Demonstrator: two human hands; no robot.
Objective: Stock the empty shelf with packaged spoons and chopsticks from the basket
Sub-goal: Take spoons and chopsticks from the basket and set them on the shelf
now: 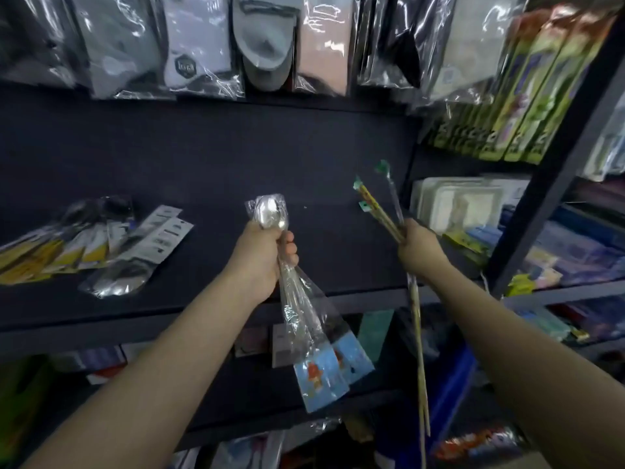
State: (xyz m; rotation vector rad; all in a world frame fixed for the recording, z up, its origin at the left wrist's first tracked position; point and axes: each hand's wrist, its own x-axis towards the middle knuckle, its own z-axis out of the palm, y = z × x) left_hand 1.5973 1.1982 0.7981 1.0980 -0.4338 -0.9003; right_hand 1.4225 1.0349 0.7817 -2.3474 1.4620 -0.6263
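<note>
While the dark shelf (304,170) stretches wide and mostly bare ahead, packaged spoons (101,245) already lie at its far left. The left hand (262,262), fingers clamped round a bundle of wrapped spoons (304,299), holds it near the shelf's middle, bowls pointing up toward the shelf, card ends hanging down. The right hand (417,252), nearer the right upright, grips packaged chopsticks (389,211), long axis steep, tips leaning far-left over the board.

spoon packs (98,245) lie left on shelf (304,184)
</note>
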